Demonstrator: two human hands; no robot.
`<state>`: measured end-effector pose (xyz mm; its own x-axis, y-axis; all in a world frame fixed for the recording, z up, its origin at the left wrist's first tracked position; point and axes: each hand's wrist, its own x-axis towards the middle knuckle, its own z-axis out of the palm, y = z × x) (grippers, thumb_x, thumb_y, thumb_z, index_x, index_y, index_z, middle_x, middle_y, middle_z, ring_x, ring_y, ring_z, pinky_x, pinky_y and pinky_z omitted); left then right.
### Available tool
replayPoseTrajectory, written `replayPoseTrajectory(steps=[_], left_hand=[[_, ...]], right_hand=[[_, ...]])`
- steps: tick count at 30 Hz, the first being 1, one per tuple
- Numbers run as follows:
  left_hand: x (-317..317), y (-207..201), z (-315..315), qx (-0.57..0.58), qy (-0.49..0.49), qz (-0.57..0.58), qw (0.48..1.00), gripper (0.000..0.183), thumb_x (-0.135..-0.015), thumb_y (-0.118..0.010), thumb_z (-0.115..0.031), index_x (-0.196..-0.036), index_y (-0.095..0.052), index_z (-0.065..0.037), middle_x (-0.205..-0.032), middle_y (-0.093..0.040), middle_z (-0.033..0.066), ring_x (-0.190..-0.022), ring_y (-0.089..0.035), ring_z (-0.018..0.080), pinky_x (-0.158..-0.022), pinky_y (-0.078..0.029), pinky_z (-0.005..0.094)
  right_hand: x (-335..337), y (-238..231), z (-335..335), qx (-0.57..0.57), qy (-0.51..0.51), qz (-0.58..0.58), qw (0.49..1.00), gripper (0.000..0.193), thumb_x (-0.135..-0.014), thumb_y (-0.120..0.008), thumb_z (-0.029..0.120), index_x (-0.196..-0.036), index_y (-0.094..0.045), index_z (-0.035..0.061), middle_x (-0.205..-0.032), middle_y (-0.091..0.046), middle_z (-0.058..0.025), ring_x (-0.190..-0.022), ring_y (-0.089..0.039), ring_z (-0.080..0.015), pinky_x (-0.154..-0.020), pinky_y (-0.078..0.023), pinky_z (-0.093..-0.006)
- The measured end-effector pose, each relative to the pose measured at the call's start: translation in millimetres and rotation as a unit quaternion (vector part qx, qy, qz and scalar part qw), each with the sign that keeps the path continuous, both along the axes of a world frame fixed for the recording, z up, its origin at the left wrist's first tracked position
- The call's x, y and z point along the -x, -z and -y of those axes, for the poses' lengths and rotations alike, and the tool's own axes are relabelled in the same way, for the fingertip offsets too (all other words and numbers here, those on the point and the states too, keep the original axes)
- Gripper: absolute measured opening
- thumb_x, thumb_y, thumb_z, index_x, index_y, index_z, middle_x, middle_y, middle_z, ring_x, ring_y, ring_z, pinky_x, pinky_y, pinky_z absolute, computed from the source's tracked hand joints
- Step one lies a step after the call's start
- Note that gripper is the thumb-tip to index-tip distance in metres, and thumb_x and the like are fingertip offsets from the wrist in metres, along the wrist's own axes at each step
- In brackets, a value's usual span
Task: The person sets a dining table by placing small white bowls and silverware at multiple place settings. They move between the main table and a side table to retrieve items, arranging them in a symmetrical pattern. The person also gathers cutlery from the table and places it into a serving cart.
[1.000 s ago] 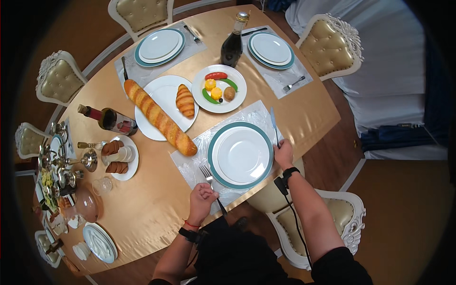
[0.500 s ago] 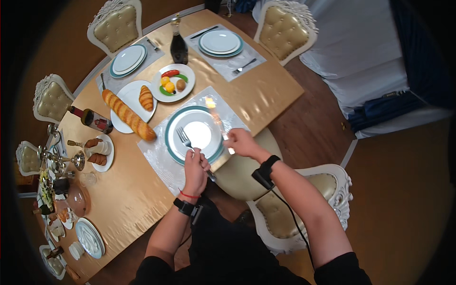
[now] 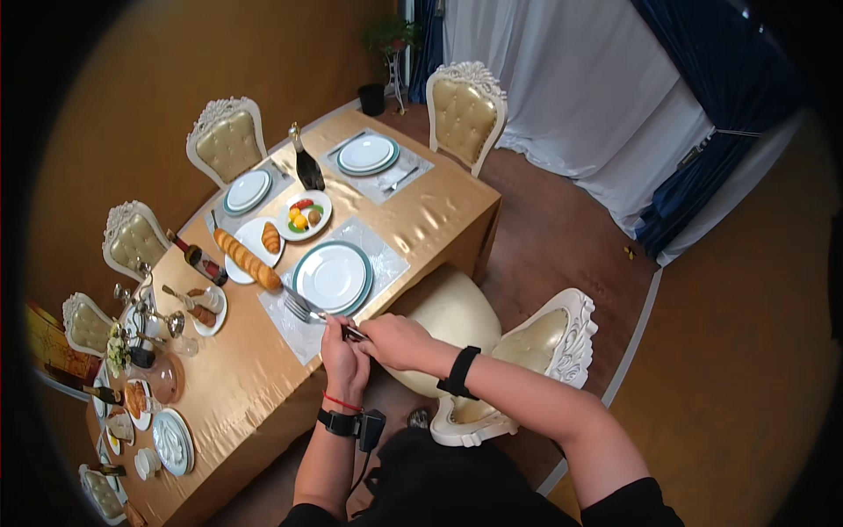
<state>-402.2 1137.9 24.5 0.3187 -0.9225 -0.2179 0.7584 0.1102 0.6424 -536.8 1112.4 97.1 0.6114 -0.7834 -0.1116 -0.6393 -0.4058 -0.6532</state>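
My left hand (image 3: 345,356) is closed around a silver fork (image 3: 303,306), its tines pointing up and left over the near edge of the placemat (image 3: 299,342). My right hand (image 3: 397,341) meets it from the right, fingers closed at the dark end of the handle, which lines up with the fork. Both hands are just off the table's edge, in front of a white plate (image 3: 329,276) stacked on a teal-rimmed plate (image 3: 364,294). The right fingertips are partly hidden.
A cream chair (image 3: 536,360) stands close on my right, its seat by the table edge. On the table (image 3: 237,378) are a baguette (image 3: 246,258), a dish of colourful food (image 3: 305,216), bottles (image 3: 307,167), a candelabra (image 3: 167,323) and stacked plates (image 3: 173,442).
My right hand has come left from beside the plate to the fork handle in my left hand. The view has tilted up, showing more of the room.
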Motion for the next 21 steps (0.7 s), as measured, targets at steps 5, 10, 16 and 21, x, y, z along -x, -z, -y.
replayPoseTrajectory(steps=[5,10,16,21], left_hand=[[33.8,-11.7,13.5,0.008,-0.003,-0.049,0.999,0.033,-0.105,-0.037,-0.032,-0.085,-0.048,-0.008,-0.090,-0.056,0.0085,-0.089,-0.051,0.0197,-0.095,-0.045,0.0394],[89.6,-62.3,25.9,0.063,0.066,-0.104,0.990,0.038,-0.106,-0.031,-0.035,-0.084,-0.047,-0.008,-0.098,-0.061,0.0169,-0.107,-0.055,0.0311,-0.098,-0.042,0.0447],[197.0,-91.3,55.0,0.053,0.074,-0.054,0.994,0.038,-0.106,-0.029,-0.038,-0.088,-0.046,-0.010,-0.101,-0.063,0.0213,-0.090,-0.058,0.0299,-0.087,-0.047,0.0438],[320.0,-102.7,67.2,0.032,0.118,0.006,0.993,0.033,-0.105,-0.033,-0.033,-0.092,-0.047,-0.007,-0.093,-0.061,0.0158,-0.098,-0.059,0.0290,-0.093,-0.046,0.0442]], right_hand=[[30.5,3.2,0.4,0.066,0.013,-0.016,0.998,0.032,-0.089,-0.060,0.035,-0.092,-0.062,0.0030,-0.088,-0.066,-0.0183,-0.087,-0.064,-0.0382,-0.074,-0.050,-0.0487],[94.6,-39.5,26.8,0.095,0.020,0.032,0.995,0.031,-0.087,-0.063,0.034,-0.099,-0.061,0.0049,-0.093,-0.068,-0.0166,-0.092,-0.064,-0.0355,-0.075,-0.052,-0.0470],[201.1,-35.6,54.4,0.087,0.011,0.142,0.986,0.023,-0.086,-0.064,0.023,-0.097,-0.062,0.0022,-0.088,-0.066,-0.0217,-0.086,-0.062,-0.0424,-0.074,-0.049,-0.0497],[325.4,-38.2,60.6,0.048,0.049,0.218,0.974,0.019,-0.087,-0.064,0.014,-0.099,-0.062,-0.0005,-0.086,-0.064,-0.0247,-0.085,-0.061,-0.0432,-0.072,-0.049,-0.0467]])
